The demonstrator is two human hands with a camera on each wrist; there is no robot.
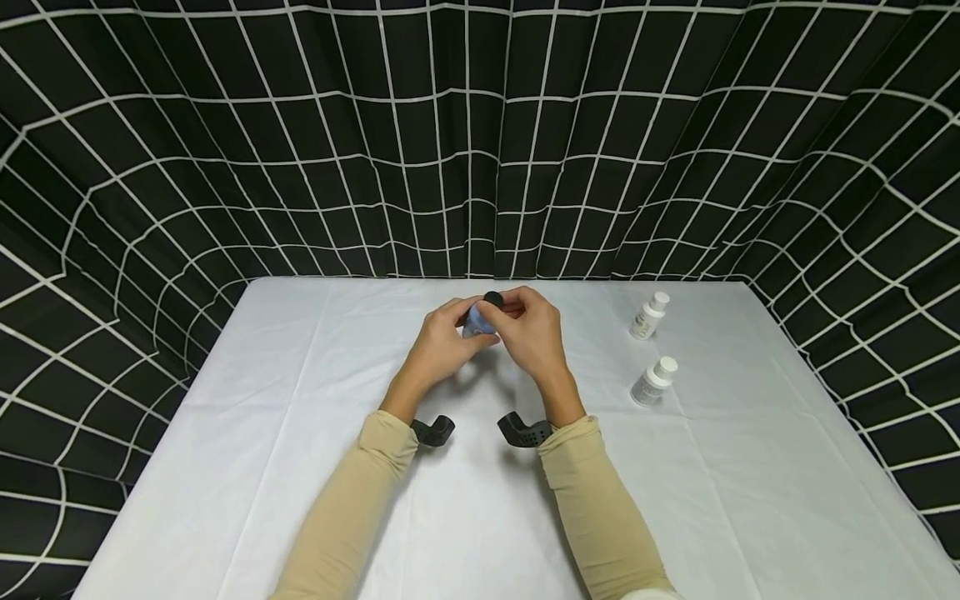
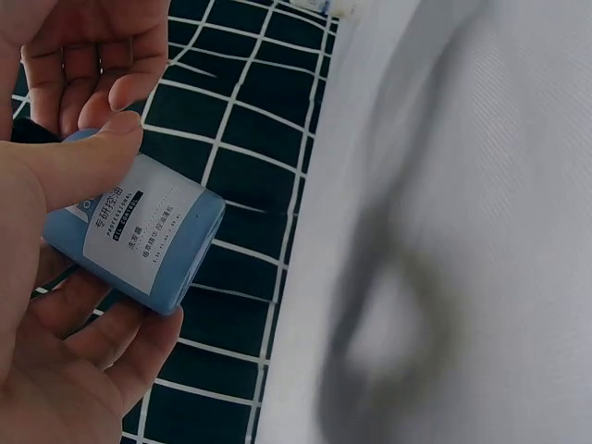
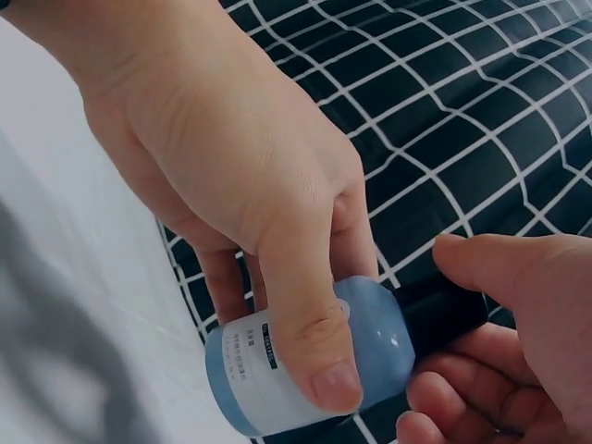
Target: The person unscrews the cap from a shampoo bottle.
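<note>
Bottle [image 3: 381, 333] tilts, cap [image 3: 439, 314] pinched by the right hand [image 1: 534, 332], long axis running below the cap into the grip of the left hand [image 1: 441, 342].

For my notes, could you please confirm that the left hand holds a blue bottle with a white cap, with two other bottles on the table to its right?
Not quite: the cap is black, not white, as the right wrist view shows. The left hand does hold the blue bottle, and the two other bottles are on the table to its right.
</note>
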